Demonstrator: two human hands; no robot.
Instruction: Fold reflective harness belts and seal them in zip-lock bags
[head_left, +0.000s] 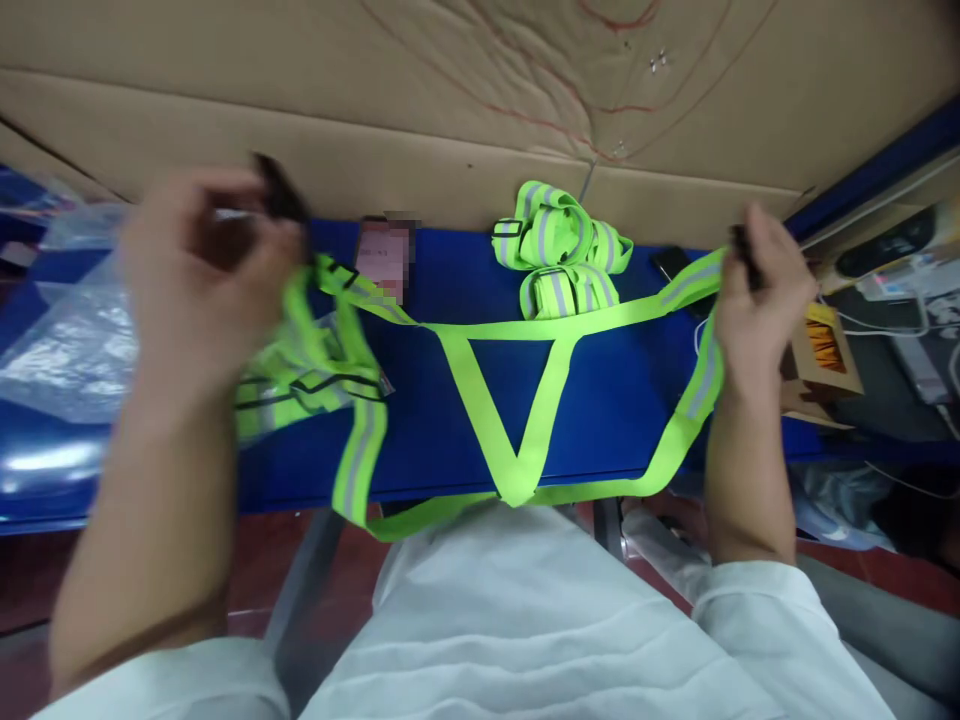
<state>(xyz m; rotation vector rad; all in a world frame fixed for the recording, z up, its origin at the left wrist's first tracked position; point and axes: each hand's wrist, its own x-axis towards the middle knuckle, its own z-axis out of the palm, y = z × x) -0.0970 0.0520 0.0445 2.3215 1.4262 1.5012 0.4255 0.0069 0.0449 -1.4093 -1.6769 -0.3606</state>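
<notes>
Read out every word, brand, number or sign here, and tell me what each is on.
Nothing can be read for certain.
Pinkish rectangular item on the blue table: faint marks, too blurred and partly pixelated.
Neon straps: no legible lettering.
Cardboard box at right: no legible print.

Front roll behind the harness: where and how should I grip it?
Probably pinch its left and right ends from above: the front roll is a compact bundle, other rolls sit close behind, and the harness crosses its near side.
</notes>
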